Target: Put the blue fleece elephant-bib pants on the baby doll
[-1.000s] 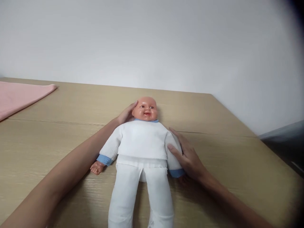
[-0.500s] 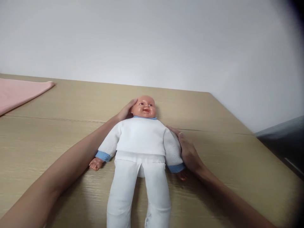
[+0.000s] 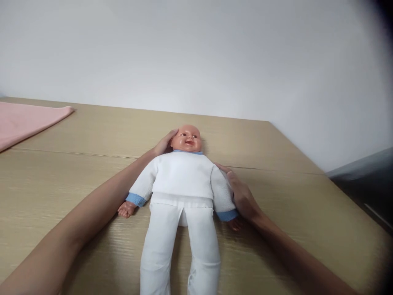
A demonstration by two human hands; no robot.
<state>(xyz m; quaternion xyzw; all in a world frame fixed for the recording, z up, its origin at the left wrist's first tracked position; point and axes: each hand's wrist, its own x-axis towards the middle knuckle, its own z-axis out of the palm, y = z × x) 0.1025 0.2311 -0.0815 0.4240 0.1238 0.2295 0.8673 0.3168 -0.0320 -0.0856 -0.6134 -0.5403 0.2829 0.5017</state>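
Note:
A baby doll [image 3: 184, 176] lies on its back, head away from me, in a white top with blue cuffs and white trousers. My left hand [image 3: 166, 142] cups the side of its bare head, with the fingers partly hidden behind it. Against the doll's upper arm on the right rests my right hand [image 3: 241, 192], its thumb along the sleeve and its fingers reaching behind the shoulder. Both hands hold the doll between them. The doll's feet are outside the view.
A pink cloth [image 3: 27, 121] lies at the far left of the wooden table [image 3: 291, 196]. A thin seam runs across the tabletop. Behind it rises a pale wall [image 3: 196, 57], and a dark object [image 3: 368, 180] stands beyond the right edge.
Very little differs: the view has shifted slightly, and the doll's arm and legs on the left appear a touch further right. Both hands keep their places on the doll.

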